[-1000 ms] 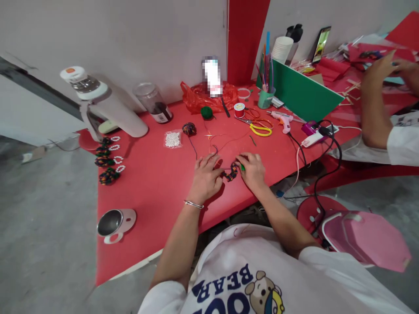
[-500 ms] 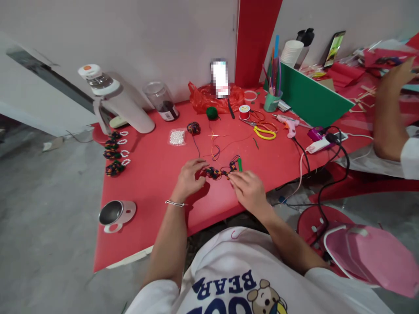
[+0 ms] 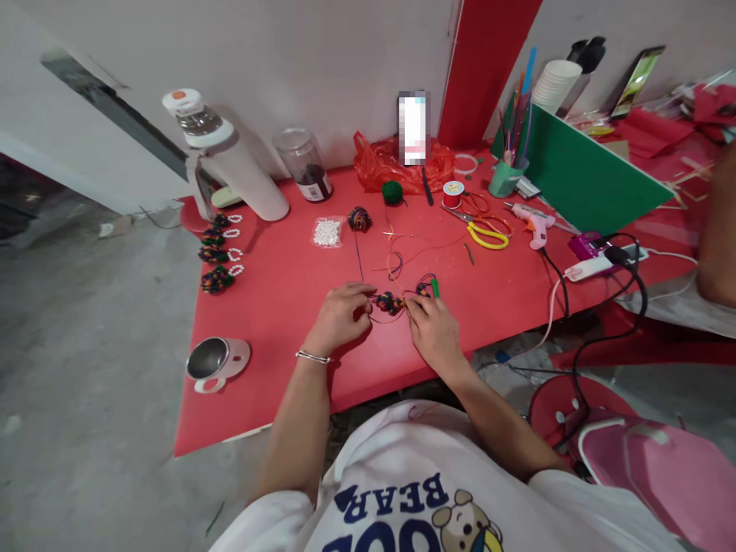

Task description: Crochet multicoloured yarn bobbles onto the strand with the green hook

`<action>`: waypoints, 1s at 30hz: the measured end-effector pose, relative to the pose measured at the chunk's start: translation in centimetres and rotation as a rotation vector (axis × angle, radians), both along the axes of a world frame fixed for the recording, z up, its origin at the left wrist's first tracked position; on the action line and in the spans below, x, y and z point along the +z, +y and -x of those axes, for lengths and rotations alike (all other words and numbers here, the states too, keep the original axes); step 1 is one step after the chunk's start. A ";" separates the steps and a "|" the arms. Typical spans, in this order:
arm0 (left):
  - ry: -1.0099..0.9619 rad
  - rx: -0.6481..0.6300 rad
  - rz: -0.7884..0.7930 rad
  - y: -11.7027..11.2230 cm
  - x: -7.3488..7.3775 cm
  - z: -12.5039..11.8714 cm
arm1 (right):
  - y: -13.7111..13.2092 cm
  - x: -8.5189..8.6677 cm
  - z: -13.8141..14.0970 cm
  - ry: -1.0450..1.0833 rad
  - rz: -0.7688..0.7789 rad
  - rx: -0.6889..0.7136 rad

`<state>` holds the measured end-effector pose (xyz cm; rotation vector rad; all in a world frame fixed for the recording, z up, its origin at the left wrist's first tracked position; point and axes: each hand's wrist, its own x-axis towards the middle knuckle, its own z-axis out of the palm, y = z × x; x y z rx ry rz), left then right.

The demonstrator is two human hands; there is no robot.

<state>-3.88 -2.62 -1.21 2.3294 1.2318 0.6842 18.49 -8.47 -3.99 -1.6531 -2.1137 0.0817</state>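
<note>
A dark multicoloured piece of knotted yarn (image 3: pixel 389 303), flecked with orange, lies stretched between my two hands. At its left end my left hand (image 3: pixel 343 316) is closed, thumb and fingertips together on a strand of the yarn. My right hand (image 3: pixel 434 331) pinches the piece's right end. Just beyond its fingers, a green-handled tool (image 3: pixel 435 288) shows beside a small dark yarn part; its tip is hidden. A strand runs from a multicoloured yarn ball (image 3: pixel 359 219) toward my left hand. Loose orange and dark yarn (image 3: pixel 395 265) lies ahead of both hands.
On the red table (image 3: pixel 281 322) are a bag of white beads (image 3: pixel 327 232), green yarn (image 3: pixel 392 192), yellow-handled scissors (image 3: pixel 487 236) and a pink glue gun (image 3: pixel 534 223). A mug (image 3: pixel 218 362), tall bottle (image 3: pixel 247 180) and beaded yarn pieces (image 3: pixel 217 279) stand left. A person's arm (image 3: pixel 718 238) is at right.
The view has shifted, so the table things appear further right. My hands draw the knotted yarn slightly apart, and its bunches sit closer to my right fingers. The other person's arm has moved right.
</note>
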 end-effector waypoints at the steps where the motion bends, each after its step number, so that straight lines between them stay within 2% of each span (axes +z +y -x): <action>1: -0.018 -0.016 0.010 0.0 0.1 0.0 | 0.0 0.0 0.0 -0.002 -0.004 -0.007; 7: 0.052 -0.064 0.027 0.0 0.3 0.3 | 0.3 -0.1 0.1 -0.033 0.007 -0.014; 9: 0.019 -0.062 0.053 -0.2 0.5 0.5 | 0.3 0.0 0.1 -0.036 0.011 -0.021; 11: -0.117 -0.060 0.133 -0.5 0.8 0.7 | 0.3 0.0 0.0 -0.035 0.014 -0.034; 13: -0.367 -0.005 0.235 -0.6 1.3 0.7 | 0.3 0.0 0.0 -0.032 0.013 -0.043; 15: -0.658 0.129 0.280 -0.2 1.8 0.6 | 0.3 0.0 -0.1 -0.028 0.011 -0.034; 16: -0.776 0.228 0.253 0.1 2.0 0.5 | 0.3 0.0 -0.1 -0.024 0.008 -0.028; 18: -0.890 0.346 0.179 1.1 2.5 0.1 | 0.3 0.0 -0.1 -0.007 -0.004 -0.028; 20: -0.909 0.394 0.096 2.0 3.0 -0.3 | 0.2 -0.1 -0.1 0.030 -0.032 -0.046; 23: -0.786 0.367 0.053 2.9 3.3 -0.8 | -0.1 -0.1 -0.3 0.143 -0.136 -0.075; 27: -0.724 0.329 0.125 2.9 2.5 -1.2 | -0.3 0.7 -2.1 0.331 -0.258 -0.081; 30: -0.766 0.366 0.170 2.6 1.6 -1.2 | 0.6 2.1 -4.7 0.356 -0.223 -0.148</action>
